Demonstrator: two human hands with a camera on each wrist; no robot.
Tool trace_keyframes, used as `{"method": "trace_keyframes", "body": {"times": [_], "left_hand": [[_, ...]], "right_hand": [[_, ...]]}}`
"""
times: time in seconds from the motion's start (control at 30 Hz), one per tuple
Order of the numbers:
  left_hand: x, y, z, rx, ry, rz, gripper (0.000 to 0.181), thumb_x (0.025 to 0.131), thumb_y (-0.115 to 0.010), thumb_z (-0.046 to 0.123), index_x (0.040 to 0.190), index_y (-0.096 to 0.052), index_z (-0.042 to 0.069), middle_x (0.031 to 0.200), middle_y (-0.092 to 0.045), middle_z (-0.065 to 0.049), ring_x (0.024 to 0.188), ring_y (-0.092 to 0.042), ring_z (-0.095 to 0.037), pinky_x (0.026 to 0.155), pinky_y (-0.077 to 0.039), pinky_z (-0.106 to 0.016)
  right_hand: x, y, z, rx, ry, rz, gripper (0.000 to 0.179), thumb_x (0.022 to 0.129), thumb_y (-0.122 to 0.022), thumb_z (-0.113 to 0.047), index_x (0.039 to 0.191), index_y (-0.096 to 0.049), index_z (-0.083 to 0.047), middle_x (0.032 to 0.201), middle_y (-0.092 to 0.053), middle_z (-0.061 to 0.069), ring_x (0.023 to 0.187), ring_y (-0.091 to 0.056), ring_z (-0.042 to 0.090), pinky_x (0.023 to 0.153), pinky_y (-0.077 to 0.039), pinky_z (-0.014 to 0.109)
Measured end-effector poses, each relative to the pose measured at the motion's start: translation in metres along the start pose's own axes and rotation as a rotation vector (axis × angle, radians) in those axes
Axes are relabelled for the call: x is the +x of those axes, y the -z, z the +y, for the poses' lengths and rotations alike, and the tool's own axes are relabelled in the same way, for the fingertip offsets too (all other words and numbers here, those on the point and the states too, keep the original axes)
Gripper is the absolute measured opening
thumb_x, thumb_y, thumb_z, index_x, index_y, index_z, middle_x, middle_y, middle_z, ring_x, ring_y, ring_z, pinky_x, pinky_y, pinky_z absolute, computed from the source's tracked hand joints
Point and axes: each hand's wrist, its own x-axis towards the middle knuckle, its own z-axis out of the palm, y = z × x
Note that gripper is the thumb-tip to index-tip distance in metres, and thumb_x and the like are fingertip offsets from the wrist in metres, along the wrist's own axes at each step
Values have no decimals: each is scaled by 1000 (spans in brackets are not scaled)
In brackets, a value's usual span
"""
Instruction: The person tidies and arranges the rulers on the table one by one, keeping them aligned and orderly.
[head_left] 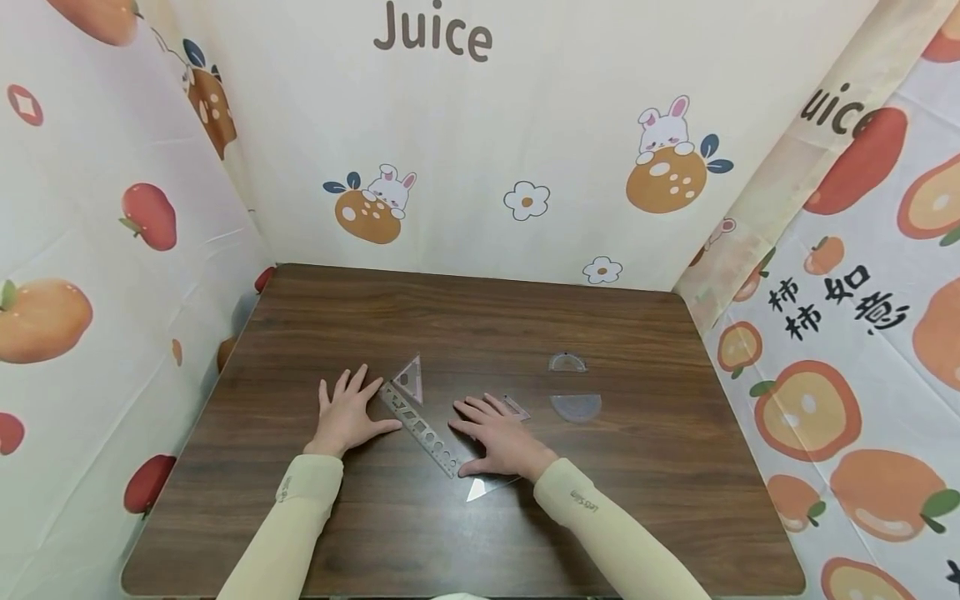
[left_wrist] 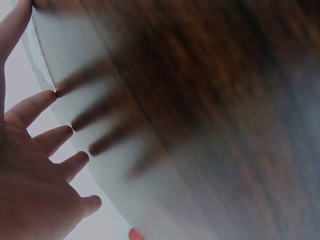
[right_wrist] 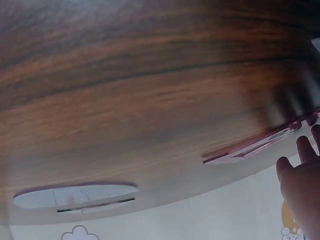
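Nearest us, two pale sleeves point(head_left: 277, 533) enter from the bottom of the frame, leading to the left hand point(head_left: 348, 417) left of centre, straight fingers spread wide and gripping nothing, the index fingertip at the upper end of a ruler point(head_left: 418, 427). We see this ruler slant across the middle, its lower end beside the thumb of the right hand point(head_left: 506, 437), whose extended fingers grip nothing we can see, with two protractors point(head_left: 576, 407) right of centre
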Motion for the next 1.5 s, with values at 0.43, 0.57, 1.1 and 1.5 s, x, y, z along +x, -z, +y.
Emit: {"method": "trace_keyframes", "body": {"times": [0.43, 0.57, 1.1, 1.5], "left_hand": [[0, 1, 3, -144, 9, 1, 90, 67, -80, 54, 139, -51, 10, 157, -24, -18, 144, -15, -45, 110, -1, -70], [1, 0, 2, -174, 6, 13, 88, 65, -83, 52, 137, -53, 10, 157, -26, -18, 143, -16, -46, 110, -1, -69], [9, 10, 7, -236, -20, 32, 88, 65, -83, 53, 137, -53, 13, 157, -25, -17, 144, -14, -44, 110, 0, -69], [16, 22, 16, -360, -10, 23, 90, 69, -79, 56, 144, -43, 20, 157, -28, -13, 145, -16, -41, 110, 0, -68]], "right_hand": [[2, -7, -2, 49, 74, 39, 71, 80, -60, -67, 139, -51, -29, 155, -36, 1, 143, -34, 25, 118, -23, 48], [2, -9, -1, 66, 77, 40, 70, 81, -60, -66, 139, -51, -29, 155, -36, 1, 143, -34, 25, 118, -23, 48], [2, -10, 4, 157, 84, 45, 61, 84, -61, -60, 137, -53, -30, 154, -38, 1, 144, -32, 26, 119, -20, 49], [5, -11, 10, 239, 119, 170, 54, 87, -59, -54, 134, -57, -28, 146, -49, -1, 140, -39, 24, 118, -21, 51]]}}
